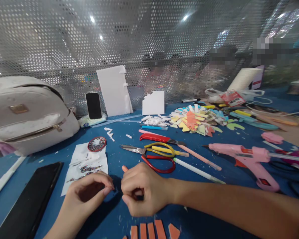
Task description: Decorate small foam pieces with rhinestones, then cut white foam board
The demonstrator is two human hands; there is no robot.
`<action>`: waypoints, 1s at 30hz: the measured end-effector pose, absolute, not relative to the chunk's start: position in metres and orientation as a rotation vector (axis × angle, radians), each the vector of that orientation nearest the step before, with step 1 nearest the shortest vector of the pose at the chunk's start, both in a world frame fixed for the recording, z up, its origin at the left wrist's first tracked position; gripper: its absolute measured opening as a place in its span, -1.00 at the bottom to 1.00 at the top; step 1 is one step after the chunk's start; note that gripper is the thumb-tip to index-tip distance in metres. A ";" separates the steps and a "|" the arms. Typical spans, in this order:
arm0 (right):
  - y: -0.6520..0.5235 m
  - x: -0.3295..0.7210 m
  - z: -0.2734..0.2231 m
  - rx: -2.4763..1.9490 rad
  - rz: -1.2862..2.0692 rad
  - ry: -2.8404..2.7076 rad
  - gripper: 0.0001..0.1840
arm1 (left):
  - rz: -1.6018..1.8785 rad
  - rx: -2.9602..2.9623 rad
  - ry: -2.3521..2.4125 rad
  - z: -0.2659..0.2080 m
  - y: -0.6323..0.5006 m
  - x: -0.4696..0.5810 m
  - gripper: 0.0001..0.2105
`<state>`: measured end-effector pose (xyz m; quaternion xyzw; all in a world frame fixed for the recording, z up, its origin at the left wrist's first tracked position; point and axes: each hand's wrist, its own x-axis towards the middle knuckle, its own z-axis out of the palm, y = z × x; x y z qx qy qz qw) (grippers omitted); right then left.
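My left hand [89, 196] is closed in a pinch, thumb against index fingertip, over the lower edge of a white paper sheet [74, 162]. What the pinch holds, if anything, is too small to name. Just to its right, my right hand [144, 192] is curled closed, its fingertips mostly hidden. A small orange tip [125, 168] shows past its knuckles; I cannot tell whether it is held. On the sheet are dark, glittery beads [88, 168] and a round red-rimmed dish [97, 144] of similar bits. Several orange strips [150, 230] lie nearest me, below my right hand.
Scissors [147, 151], a red-handled cutter [154, 136] and pens lie beyond my right hand. A pink glue gun [244, 159] rests at right. Cut paper pieces [196, 119] are heaped behind. A black phone [30, 202] and white backpack [27, 113] occupy the left.
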<state>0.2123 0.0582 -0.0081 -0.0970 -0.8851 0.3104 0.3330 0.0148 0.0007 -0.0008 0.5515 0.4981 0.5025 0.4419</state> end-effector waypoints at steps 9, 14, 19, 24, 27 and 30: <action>0.058 0.213 -0.007 -0.221 0.808 -2.266 -0.69 | 1.259 1.401 1.229 0.000 0.001 0.015 -0.94; 0.058 0.213 -0.007 -0.256 0.811 -2.298 -0.68 | 1.231 1.440 1.175 -0.002 0.003 0.011 -0.95; 0.059 0.214 -0.007 -0.259 0.784 -2.304 -0.68 | 1.268 1.383 1.200 -0.003 0.001 0.013 -0.93; 0.059 0.214 -0.007 -0.260 0.776 -2.298 -0.67 | 1.237 1.434 1.211 -0.005 0.001 0.011 -0.91; 0.058 0.213 -0.005 -0.271 0.765 -2.204 -0.67 | 1.082 1.667 1.215 -0.006 0.003 0.009 -0.92; 0.057 0.213 -0.004 -0.338 0.783 -2.186 -0.65 | 0.889 1.919 1.186 -0.006 0.006 0.011 -0.94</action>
